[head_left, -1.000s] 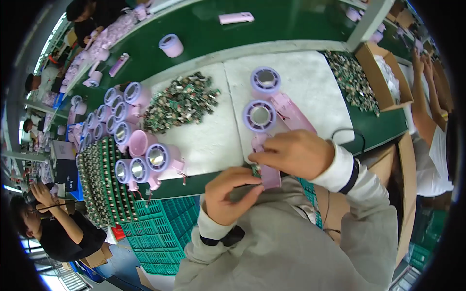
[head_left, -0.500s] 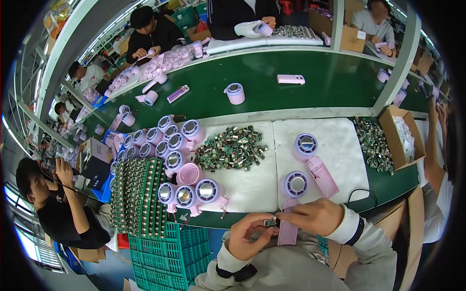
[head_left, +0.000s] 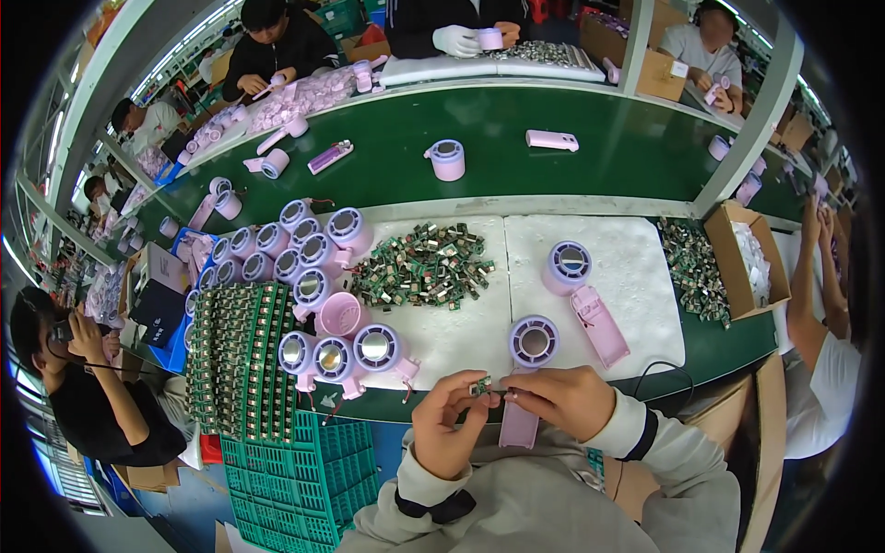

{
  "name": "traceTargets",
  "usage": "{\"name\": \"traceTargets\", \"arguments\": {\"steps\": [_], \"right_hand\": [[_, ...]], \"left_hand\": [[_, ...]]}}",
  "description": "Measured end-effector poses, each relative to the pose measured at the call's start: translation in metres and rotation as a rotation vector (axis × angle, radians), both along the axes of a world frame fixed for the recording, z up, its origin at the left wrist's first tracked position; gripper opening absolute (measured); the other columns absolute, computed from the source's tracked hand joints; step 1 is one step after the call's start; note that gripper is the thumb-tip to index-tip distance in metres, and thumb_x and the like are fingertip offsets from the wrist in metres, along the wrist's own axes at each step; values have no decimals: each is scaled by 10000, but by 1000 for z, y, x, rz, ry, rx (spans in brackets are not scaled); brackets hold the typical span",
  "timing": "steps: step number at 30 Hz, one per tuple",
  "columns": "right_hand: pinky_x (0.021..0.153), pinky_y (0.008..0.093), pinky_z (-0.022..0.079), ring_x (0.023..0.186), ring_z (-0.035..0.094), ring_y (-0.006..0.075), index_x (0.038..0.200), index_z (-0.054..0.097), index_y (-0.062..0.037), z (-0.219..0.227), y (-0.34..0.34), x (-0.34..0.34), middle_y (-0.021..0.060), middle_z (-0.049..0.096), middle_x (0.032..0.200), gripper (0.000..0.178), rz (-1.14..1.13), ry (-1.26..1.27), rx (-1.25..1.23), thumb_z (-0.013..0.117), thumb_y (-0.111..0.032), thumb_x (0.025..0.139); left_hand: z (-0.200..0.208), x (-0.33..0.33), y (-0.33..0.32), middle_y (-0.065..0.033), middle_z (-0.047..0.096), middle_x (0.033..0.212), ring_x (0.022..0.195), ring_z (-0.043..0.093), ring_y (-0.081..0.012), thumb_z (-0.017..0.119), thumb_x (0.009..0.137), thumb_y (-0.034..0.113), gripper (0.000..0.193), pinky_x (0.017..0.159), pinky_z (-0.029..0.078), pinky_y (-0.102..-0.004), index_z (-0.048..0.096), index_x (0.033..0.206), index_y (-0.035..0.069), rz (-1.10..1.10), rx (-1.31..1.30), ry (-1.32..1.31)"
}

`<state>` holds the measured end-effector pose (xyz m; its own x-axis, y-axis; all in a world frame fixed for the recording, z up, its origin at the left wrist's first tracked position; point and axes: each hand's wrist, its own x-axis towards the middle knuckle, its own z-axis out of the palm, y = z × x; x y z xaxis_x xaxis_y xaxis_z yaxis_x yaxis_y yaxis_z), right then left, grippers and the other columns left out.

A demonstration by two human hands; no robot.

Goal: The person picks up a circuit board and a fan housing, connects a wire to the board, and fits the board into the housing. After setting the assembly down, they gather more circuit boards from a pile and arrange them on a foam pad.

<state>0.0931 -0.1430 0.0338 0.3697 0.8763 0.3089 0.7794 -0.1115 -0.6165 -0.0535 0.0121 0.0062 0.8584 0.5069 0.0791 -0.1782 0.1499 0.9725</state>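
Note:
My left hand (head_left: 449, 422) pinches a small green circuit board (head_left: 480, 387) between thumb and fingers, just past the table's front edge. Close beside it, my right hand (head_left: 572, 403) has its fingertips closed on what looks like a thin dark wire by the board. Under those fingers runs the pink handle (head_left: 519, 429) of a handheld fan, jutting over the table edge. Its round lilac fan head (head_left: 534, 342) lies on the white foam mat; my right hand partly hides where the two meet. Another fan head (head_left: 568, 265) with an open pink handle (head_left: 601, 326) lies behind.
Loose circuit boards are heaped on the foam mat (head_left: 502, 304) and at right beside a cardboard box (head_left: 735, 249). Several lilac fan heads (head_left: 346, 228) and stacked board panels (head_left: 241, 359) fill the left. Green crates (head_left: 295, 479) stand below. Other people work around the green table (head_left: 369, 138).
My right hand has shifted from gripping the handle to pinching beside the circuit board. Both hands are raised slightly and the board has turned. The whole view has shifted a little.

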Motion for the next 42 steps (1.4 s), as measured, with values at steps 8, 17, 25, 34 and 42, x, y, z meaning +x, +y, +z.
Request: {"name": "traceTargets", "arguments": {"steps": [8,17,25,34,42], "right_hand": [[614,367,566,687,694,267,1214,710,-102,-4,-2,7,81,688,848,334,67,-71,-4,723,-64,883],[532,335,539,599,669,222,1089,736,-94,-7,6,13,44,696,782,295,24,-128,84,735,-8,806],[510,304,513,550,654,184,1011,742,-86,-2,6,2,41,710,779,222,-37,-37,83,748,-17,800],[542,315,525,599,673,193,1035,738,-76,1,4,5,47,713,792,204,-19,-41,36,758,-45,834],[567,331,540,653,703,228,1072,739,-70,-3,4,3,73,736,838,188,-61,100,39,733,-49,885]], "left_hand": [[-5,3,3,-99,700,1091,1018,709,-164,647,937,-128,343,887,579,-287,595,1266,-44,-21,13,60],[1,13,7,-88,678,1104,1001,707,-168,675,892,-160,407,858,579,-281,570,1261,-27,-44,124,57],[2,10,3,-85,680,1113,989,706,-168,716,871,-158,418,854,583,-270,562,1237,-27,-125,162,66],[6,10,-2,-110,708,1068,970,725,-183,725,873,-153,389,829,603,-277,581,1217,-40,-24,421,20],[8,10,0,-126,719,1065,966,733,-195,706,888,-154,384,856,613,-288,578,1235,-52,4,45,126]]}}
